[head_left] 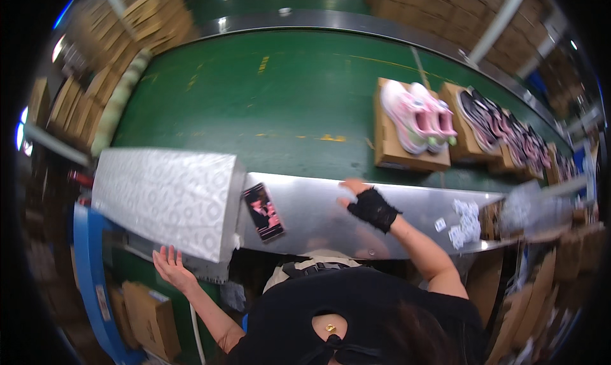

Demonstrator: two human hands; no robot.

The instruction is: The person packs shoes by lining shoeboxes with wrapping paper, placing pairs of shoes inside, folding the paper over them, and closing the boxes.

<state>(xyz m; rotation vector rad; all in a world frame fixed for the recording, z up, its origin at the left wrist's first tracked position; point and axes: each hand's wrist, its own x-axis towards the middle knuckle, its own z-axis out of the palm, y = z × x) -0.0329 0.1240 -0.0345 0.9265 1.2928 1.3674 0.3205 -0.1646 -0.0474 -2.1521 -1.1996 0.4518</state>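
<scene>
Take the smartphone [263, 213] lying on the steel ledge [309, 207] as the landmark: left of it and nearly touching stands a pale, ring-patterned stack [165, 199], probably wrapping paper. The bare left hand [175, 271] hangs left of and nearer the body than the phone, by the stack's near edge, fingers apart and palm empty. Right of the phone, above the ledge, the right hand [372, 207] in a black fingerless glove has thumb and fingers spread, gripping nothing. Beyond it, pink-and-white sneakers [400, 113] sit on a cardboard shoebox [410, 161]. The step looks like a gap between grips; taking a sheet or a shoe would call for closing fingers on it. Whether the left fingertips touch the stack is unclear, the labels [468, 222] far right are blurred, and the shoebox's contents are hidden.
</scene>
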